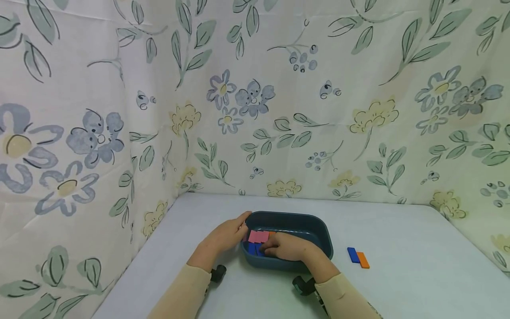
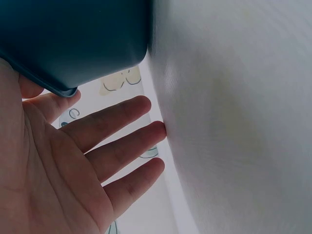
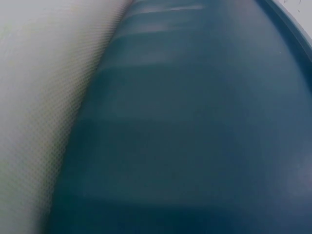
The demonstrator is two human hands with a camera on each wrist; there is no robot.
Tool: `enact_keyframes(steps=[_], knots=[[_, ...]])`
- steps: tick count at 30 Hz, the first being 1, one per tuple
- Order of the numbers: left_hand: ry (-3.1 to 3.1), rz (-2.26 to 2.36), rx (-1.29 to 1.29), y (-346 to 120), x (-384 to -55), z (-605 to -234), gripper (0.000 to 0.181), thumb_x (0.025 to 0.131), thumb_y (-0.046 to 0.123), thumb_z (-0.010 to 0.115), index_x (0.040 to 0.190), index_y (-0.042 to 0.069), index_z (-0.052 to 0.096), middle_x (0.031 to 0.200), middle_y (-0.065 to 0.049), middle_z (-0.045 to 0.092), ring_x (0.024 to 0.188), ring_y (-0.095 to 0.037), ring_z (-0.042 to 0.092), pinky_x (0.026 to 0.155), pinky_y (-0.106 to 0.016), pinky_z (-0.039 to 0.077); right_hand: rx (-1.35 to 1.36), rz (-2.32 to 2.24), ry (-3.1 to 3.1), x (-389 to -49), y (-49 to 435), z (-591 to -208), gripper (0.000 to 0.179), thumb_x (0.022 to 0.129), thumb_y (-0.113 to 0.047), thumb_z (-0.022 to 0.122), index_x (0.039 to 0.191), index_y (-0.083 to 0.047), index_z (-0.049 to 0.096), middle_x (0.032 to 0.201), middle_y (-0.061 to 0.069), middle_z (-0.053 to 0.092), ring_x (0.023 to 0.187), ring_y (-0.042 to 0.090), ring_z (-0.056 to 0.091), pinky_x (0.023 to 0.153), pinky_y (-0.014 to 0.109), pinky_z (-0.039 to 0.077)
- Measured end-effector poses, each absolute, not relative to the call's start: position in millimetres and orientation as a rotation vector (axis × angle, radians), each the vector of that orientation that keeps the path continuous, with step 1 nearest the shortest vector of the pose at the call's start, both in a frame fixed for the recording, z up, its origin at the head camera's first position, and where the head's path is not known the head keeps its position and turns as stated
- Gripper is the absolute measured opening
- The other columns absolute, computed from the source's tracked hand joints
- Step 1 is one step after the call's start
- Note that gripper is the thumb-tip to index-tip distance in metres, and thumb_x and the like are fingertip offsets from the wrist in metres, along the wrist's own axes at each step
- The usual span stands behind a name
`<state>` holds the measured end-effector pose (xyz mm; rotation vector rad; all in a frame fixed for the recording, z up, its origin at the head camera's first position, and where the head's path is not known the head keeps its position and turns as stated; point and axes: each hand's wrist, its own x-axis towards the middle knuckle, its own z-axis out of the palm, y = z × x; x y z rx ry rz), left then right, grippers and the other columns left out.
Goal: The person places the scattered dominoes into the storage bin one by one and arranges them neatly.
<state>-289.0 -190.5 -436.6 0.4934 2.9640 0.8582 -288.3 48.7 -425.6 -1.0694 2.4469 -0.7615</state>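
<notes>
A dark teal rectangular tub stands on the white table, with flat pink tiles and blue tiles laid in rows at its left end. My left hand rests at the tub's left rim. In the left wrist view its thumb and index finger reach the rim, while the other fingers spread loosely outside. Reaching over the front wall, my right hand has curled fingertips at a blue tile on the tub floor. The right wrist view shows only the outer wall and the table.
On the table to the right of the tub lie a blue tile and an orange tile, side by side. Part of an orange tile shows in the tub behind my right hand. Floral curtains hang along the table's back and sides.
</notes>
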Motion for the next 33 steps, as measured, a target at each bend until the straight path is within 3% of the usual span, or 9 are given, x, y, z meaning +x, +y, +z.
enact_keyframes(steps=[3,9,12,14,18,22,28,33], knots=[[2.968,0.856,0.494,-190,-289,-436,0.059,0.101,0.03,0.036,0.159,0.024,0.031,0.089,0.003,0.058,0.1,-0.019,0.053,0.101,-0.046,0.042,-1.077,-0.76,2.446,-288,50,-424,0.028,0.101,-0.019,0.058,0.121,-0.008,0.073,0.112,-0.004,0.068,0.106,0.013,0.06,0.098,0.044,0.048],[2.969,0.852,0.498,-188,-290,-435,0.06,0.1,0.03,0.036,0.159,0.023,0.031,0.077,0.002,0.054,0.098,-0.019,0.053,0.088,-0.044,0.042,-1.081,-0.774,2.439,-288,51,-423,0.028,0.102,-0.02,0.055,0.121,-0.01,0.073,0.116,-0.004,0.068,0.113,0.016,0.059,0.101,0.046,0.046],[2.966,0.856,0.5,-187,-290,-434,0.059,0.1,0.03,0.036,0.159,0.022,0.031,0.077,0.001,0.055,0.098,-0.019,0.053,0.087,-0.044,0.042,-1.074,-0.792,2.435,-288,53,-422,0.028,0.102,-0.02,0.055,0.121,-0.011,0.073,0.115,-0.005,0.068,0.112,0.016,0.06,0.101,0.047,0.046],[2.963,0.862,0.497,-187,-290,-433,0.059,0.101,0.03,0.036,0.159,0.021,0.031,0.084,0.0,0.058,0.099,-0.019,0.053,0.091,-0.044,0.043,-1.066,-0.794,2.44,-288,54,-420,0.028,0.102,-0.02,0.055,0.121,-0.012,0.074,0.115,-0.006,0.068,0.112,0.015,0.06,0.101,0.047,0.046],[2.962,0.867,0.472,-186,-290,-434,0.059,0.101,0.031,0.037,0.159,0.021,0.032,0.114,-0.001,0.063,0.101,-0.02,0.052,0.104,-0.047,0.041,-1.077,-0.793,2.455,-287,58,-413,0.029,0.102,-0.023,0.056,0.122,-0.012,0.073,0.115,-0.007,0.069,0.111,0.013,0.06,0.1,0.045,0.047],[2.958,0.871,0.451,-188,-288,-435,0.059,0.101,0.031,0.038,0.159,0.022,0.033,0.124,-0.002,0.061,0.1,-0.021,0.052,0.103,-0.049,0.042,-1.094,-0.861,2.452,-285,69,-401,0.031,0.102,-0.025,0.057,0.124,-0.009,0.072,0.115,-0.003,0.068,0.104,0.014,0.06,0.094,0.043,0.05],[2.957,0.878,0.423,-188,-288,-437,0.058,0.101,0.03,0.038,0.159,0.022,0.033,0.116,-0.004,0.06,0.099,-0.021,0.053,0.092,-0.046,0.043,-1.016,-1.018,2.514,-278,99,-381,0.032,0.102,-0.03,0.058,0.128,-0.016,0.07,0.123,0.003,0.066,0.11,0.021,0.061,0.094,0.05,0.05],[2.959,0.878,0.431,-188,-287,-436,0.058,0.101,0.029,0.038,0.159,0.021,0.033,0.106,-0.003,0.06,0.098,-0.022,0.053,0.091,-0.047,0.043,-0.954,-1.123,2.519,-278,119,-380,0.035,0.101,-0.032,0.059,0.13,-0.014,0.067,0.128,0.008,0.065,0.114,0.024,0.062,0.095,0.049,0.05]])
